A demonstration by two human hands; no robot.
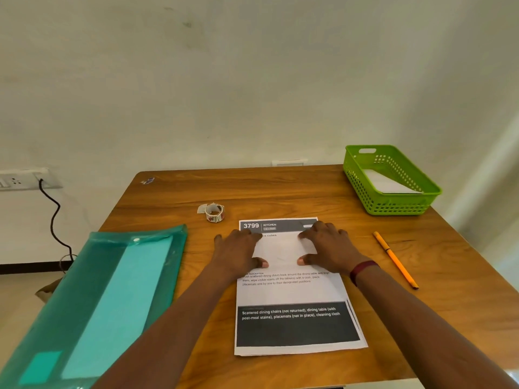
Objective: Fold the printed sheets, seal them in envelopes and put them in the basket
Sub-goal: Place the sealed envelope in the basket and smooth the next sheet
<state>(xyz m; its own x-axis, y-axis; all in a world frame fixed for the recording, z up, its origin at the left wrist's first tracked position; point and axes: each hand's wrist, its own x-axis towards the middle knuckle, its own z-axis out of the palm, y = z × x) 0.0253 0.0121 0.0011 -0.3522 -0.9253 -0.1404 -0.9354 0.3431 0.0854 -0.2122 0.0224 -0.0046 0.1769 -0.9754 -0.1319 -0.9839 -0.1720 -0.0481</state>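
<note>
Printed sheets (295, 293): stacked in the middle of the wooden table (280, 189), with the header "3799 KITCHEN" at the far end.

Far left, on the wall: socket (16, 181) with a black cable (54, 217) hanging down. On the left part of the table, reaching over its edge: green see-through folder (112, 290) with lighter paper inside. Just left of the far end of the stack, apart from it: small tape roll (214, 212).

Next, left hand (238, 249), palm down on the left side of a folded white sheet (280, 248) that lies on top of the stack. Fingers spread and only a little bent, thumb at the near edge; pressing, not closed around anything. Right hand (328, 248) placed the same way on the right side of the folded white sheet, fingers at the far edge, thumb at the near edge. Dark red band (362, 269) on this wrist.

Right of the stack, well apart: orange pencil (394, 259), lying at a slant. At the far right corner: green basket (393, 204), with a white envelope (390, 182) flat inside.
</note>
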